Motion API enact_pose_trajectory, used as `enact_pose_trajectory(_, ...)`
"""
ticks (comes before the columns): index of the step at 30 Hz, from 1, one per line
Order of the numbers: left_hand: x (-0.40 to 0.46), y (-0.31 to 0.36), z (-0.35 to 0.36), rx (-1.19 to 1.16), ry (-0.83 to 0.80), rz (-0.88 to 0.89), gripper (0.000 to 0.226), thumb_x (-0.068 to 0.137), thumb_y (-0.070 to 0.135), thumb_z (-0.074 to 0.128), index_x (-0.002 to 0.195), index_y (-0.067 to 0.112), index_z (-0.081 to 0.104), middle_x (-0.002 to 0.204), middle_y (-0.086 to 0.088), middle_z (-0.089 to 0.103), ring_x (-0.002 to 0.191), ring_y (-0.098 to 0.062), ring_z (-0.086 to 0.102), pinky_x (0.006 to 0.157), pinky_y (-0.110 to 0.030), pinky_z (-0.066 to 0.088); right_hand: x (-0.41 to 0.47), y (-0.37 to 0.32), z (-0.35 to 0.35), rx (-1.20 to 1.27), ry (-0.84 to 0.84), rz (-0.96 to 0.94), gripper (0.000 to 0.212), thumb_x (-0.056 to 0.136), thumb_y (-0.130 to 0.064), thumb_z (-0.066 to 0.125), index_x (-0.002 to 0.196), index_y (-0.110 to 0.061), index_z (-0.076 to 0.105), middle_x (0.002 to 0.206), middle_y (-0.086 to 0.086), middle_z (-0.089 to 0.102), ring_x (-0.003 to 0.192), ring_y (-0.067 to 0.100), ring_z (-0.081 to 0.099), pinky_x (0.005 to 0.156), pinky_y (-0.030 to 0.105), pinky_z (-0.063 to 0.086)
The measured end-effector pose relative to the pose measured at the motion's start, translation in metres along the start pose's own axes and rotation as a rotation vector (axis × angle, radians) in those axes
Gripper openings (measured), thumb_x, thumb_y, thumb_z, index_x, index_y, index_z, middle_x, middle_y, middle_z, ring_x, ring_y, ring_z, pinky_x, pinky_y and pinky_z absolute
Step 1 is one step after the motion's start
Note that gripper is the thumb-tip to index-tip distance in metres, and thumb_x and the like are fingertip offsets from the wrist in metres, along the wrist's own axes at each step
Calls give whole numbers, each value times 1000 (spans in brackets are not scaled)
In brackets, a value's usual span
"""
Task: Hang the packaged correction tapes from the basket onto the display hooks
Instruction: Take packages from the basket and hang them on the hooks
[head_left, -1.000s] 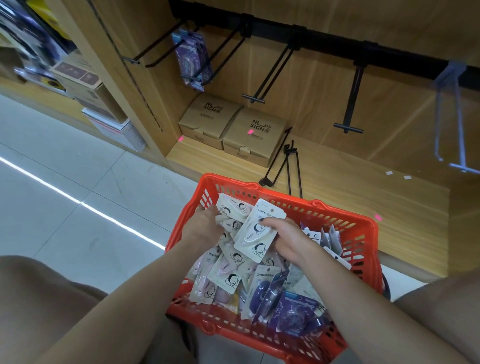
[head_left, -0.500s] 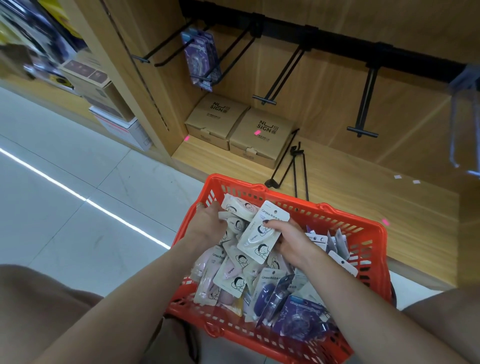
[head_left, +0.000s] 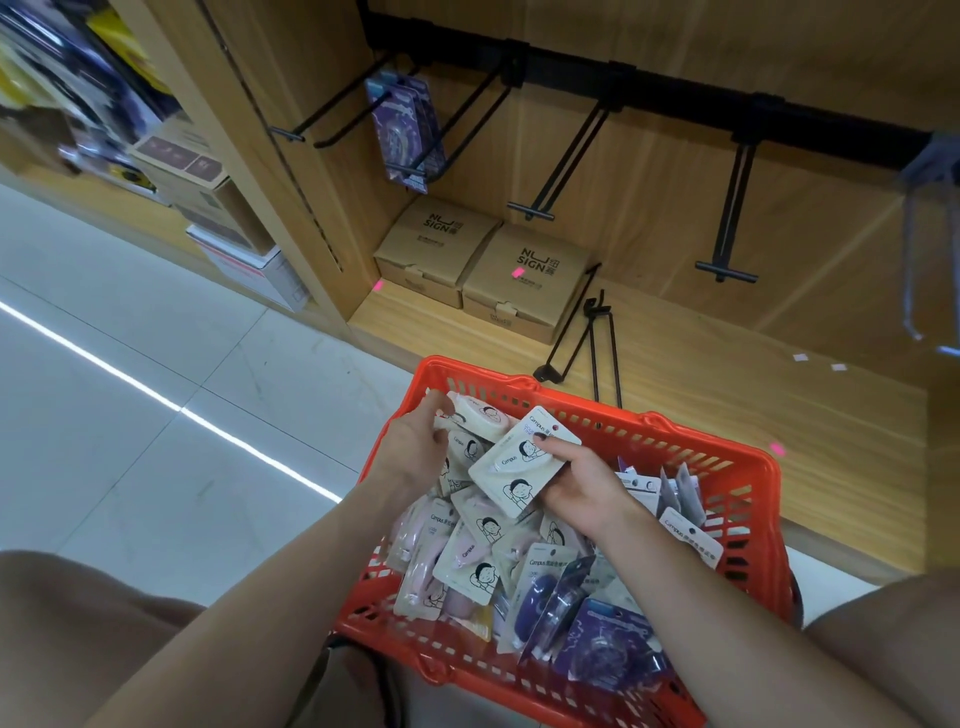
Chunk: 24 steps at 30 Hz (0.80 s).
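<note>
Hidden or unclear: the basket (head_left: 737, 462) near rim at 6 o'clock is covered by both forearms. Left shelving at 10 o'clock is motion-blurred; its goods cannot be read. A pale hook (head_left: 930, 218) at 3 o'clock is cut by the frame edge. Left hand (head_left: 410, 447) palm faces away, so its fingertips are mostly out of sight behind the packs.

Right hand (head_left: 582, 478): thumb on the face of a cream pack (head_left: 519, 462), fingers curled beneath, gripping it above the pile. Pack's long axis runs from 7 to 1 o'clock, hang-hole end toward 1 o'clock, printed face up.

Left hand: fingers curled round a second pack (head_left: 480, 415) at the basket's far-left corner; this appears to be a grip, though the contact is partly hidden. That pack lies roughly 9 to 3 o'clock.

Remaining packs (head_left: 467, 566) lie heaped in the basket, cream and pink at centre, purple ones (head_left: 602, 644) at 5 o'clock.

Rail (head_left: 675, 93) at 12 o'clock carries black hooks (head_left: 550, 176); one at 11 o'clock holds purple hung packs (head_left: 405, 130). Two boxes (head_left: 519, 280) sit on the shelf below, loose hooks (head_left: 587, 343) just beside them.
</note>
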<state>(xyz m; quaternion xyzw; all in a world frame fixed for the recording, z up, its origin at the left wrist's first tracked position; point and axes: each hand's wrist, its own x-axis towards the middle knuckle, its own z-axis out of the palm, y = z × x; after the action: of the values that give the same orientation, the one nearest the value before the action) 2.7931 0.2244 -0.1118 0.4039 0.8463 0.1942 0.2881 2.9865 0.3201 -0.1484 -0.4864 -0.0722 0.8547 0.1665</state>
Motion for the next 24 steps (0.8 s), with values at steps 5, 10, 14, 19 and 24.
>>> enact_pose_trajectory(5, -2, 2, -6, -3, -43, -62, 27, 103, 4, 45, 98, 25, 60, 95, -5, 64, 55, -12, 51, 52, -24, 39, -10, -2, 1, -38, -2, 8, 36, 92, 8, 64, 128, 3, 65, 119, 24, 75, 106, 34, 76, 104, 54, 53)
enact_pose_trajectory(10, -12, 10, -20, -21, 3, -76, 25, 102, 5, 43, 107, 15, 65, 87, -10, 67, 56, -23, 56, 55, -34, 51, -27, -5, -11, -97, -49, 4, 51, 82, 6, 67, 132, 1, 62, 125, 22, 73, 113, 36, 73, 103, 59, 52)
enact_pose_trajectory(14, -17, 24, -42, -107, 67, -62, 20, 106, 12, 44, 104, 15, 64, 89, -8, 69, 53, -18, 50, 47, -24, 42, -44, -14, -13, -176, -158, 9, 49, 84, 6, 65, 132, 0, 60, 129, 23, 71, 116, 37, 72, 92, 56, 56)
enact_pose_trajectory(19, -24, 49, -72, -209, 1, 18, 28, 112, 21, 38, 115, 15, 65, 113, -8, 71, 101, -25, 66, 87, -35, 56, -63, -21, -1, -290, -267, 10, 41, 85, 5, 63, 126, 0, 63, 130, 23, 71, 117, 36, 72, 78, 47, 64)
enact_pose_trajectory(24, -40, 72, -92, -210, -140, 64, 66, 94, 74, 48, 109, 9, 56, 108, -11, 71, 101, -34, 68, 87, -51, 57, -74, -31, 13, -368, -327, -30, 44, 89, 3, 61, 133, -1, 61, 133, 23, 69, 124, 36, 68, 97, 52, 55)
